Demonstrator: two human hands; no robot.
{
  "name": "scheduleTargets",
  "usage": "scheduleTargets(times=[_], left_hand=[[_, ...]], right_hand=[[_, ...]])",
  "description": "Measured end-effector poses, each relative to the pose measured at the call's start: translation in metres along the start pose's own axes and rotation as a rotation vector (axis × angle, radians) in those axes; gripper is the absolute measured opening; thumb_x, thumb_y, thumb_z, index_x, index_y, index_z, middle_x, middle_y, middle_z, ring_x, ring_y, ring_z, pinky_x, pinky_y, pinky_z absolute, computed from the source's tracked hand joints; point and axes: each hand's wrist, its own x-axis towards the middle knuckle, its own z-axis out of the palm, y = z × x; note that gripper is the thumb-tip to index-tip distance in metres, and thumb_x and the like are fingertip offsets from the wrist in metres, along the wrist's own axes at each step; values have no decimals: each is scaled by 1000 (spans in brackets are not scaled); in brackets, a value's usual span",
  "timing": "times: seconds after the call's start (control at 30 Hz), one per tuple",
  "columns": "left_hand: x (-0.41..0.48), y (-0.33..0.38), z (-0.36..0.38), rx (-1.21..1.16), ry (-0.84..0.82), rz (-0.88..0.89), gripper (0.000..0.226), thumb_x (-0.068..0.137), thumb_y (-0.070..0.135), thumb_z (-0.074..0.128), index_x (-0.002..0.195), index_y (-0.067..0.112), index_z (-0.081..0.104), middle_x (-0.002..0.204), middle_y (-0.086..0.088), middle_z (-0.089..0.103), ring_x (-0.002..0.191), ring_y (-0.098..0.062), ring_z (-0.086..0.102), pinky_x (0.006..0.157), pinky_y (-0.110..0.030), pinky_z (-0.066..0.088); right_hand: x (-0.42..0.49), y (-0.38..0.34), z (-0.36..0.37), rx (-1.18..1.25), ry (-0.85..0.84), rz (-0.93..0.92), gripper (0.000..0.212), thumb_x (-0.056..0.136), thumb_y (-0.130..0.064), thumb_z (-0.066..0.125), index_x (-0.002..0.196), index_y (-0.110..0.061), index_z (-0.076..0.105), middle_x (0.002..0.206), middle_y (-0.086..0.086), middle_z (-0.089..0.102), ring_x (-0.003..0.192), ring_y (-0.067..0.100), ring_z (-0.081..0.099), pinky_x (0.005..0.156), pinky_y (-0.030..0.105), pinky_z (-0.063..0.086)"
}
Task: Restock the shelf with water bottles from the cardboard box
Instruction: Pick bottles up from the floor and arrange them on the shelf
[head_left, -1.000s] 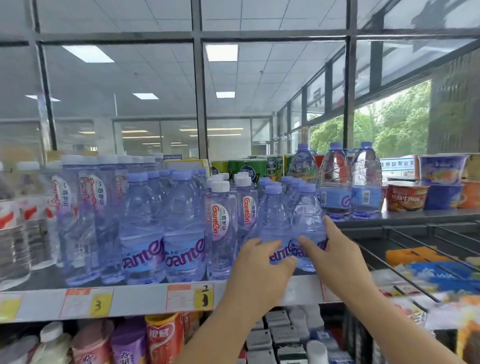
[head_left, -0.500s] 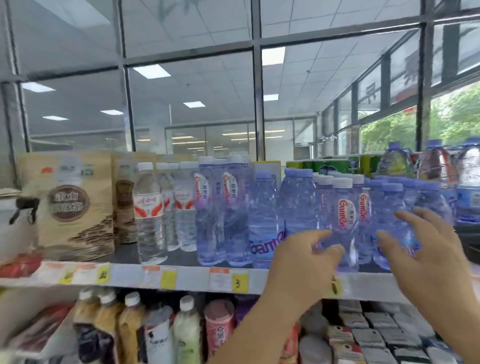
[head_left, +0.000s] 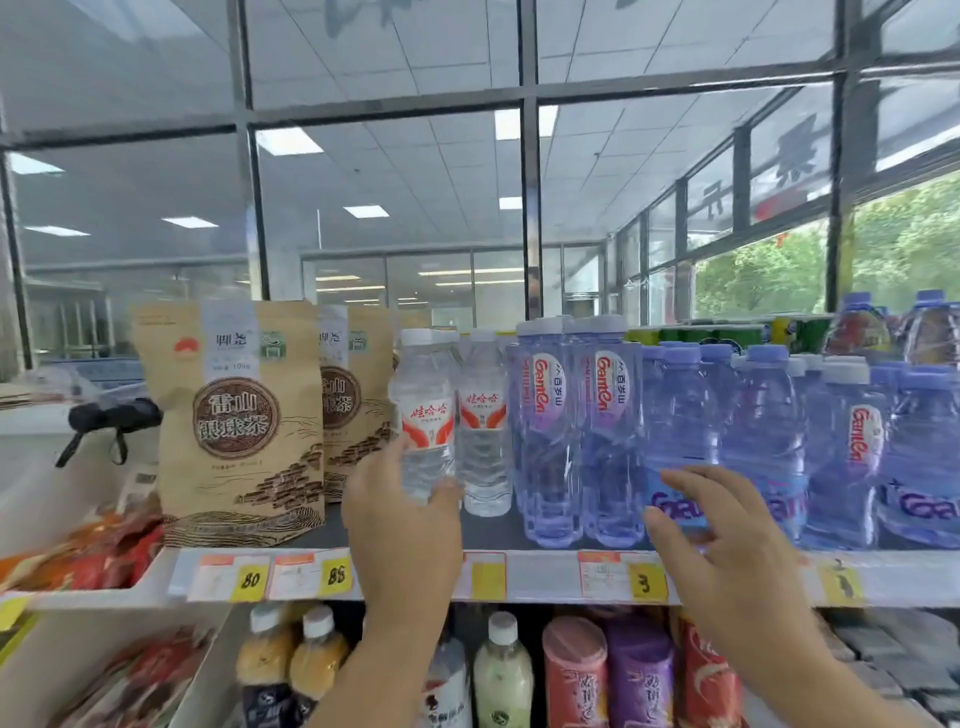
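- Plastic, clear, ribbed low down: white-capped bottle (head_left: 423, 415) gripped near its base by the left hand (head_left: 405, 535), thumb and fingers curled round it. Probably seating it upright at the shelf (head_left: 545, 577) front; base hidden.
- Right hand (head_left: 727, 556) has fingers spread and holds nothing, just in front of a purple-tinted bottle (head_left: 675, 431) on the shelf. Contact unclear, likely steadying the row.
- Row beside it is packed tight along the shelf: smooth shoulders, glossy labels.
- Tea bags (head_left: 234, 415) of matte kraft paper stand flat-faced at the shelf's left end.
- Cardboard box not in view.
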Motion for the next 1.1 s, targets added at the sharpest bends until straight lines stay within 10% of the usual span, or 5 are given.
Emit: scheduleTargets(times=[0.13, 0.57, 0.97, 1.1], left_hand=[[28, -19, -3, -22, -159, -101, 90, 80, 29, 77, 152, 30, 22, 152, 0, 36, 140, -24, 35, 112, -46, 34], [53, -47, 12, -118, -530, -54, 53, 85, 28, 72, 127, 48, 47, 114, 25, 64, 108, 1, 59, 90, -30, 48], [54, -42, 40, -260, -656, 85, 55, 85, 31, 71, 128, 50, 43, 115, 23, 55, 112, -2, 52, 89, -25, 45], [55, -46, 45, -235, -675, 66, 63, 85, 34, 70, 138, 47, 39, 127, 15, 55, 118, -7, 51, 92, -29, 45]], right_hand=[[-4, -30, 26, 103, -105, -72, 30, 85, -23, 72, 114, -21, 68, 111, -14, 58, 95, -2, 58, 75, 2, 40], [5, -82, 103, 106, -397, -8, 51, 100, -39, 47, 149, -29, 36, 144, -10, 47, 120, 5, 50, 102, 23, 39], [4, -76, 124, -69, -122, 53, 28, 98, -34, 50, 123, -26, 60, 87, -11, 65, 77, 5, 57, 71, 20, 47], [1, -82, 126, -84, -121, 68, 46, 99, -37, 47, 144, -24, 47, 101, -2, 68, 93, 11, 60, 86, 29, 50]])
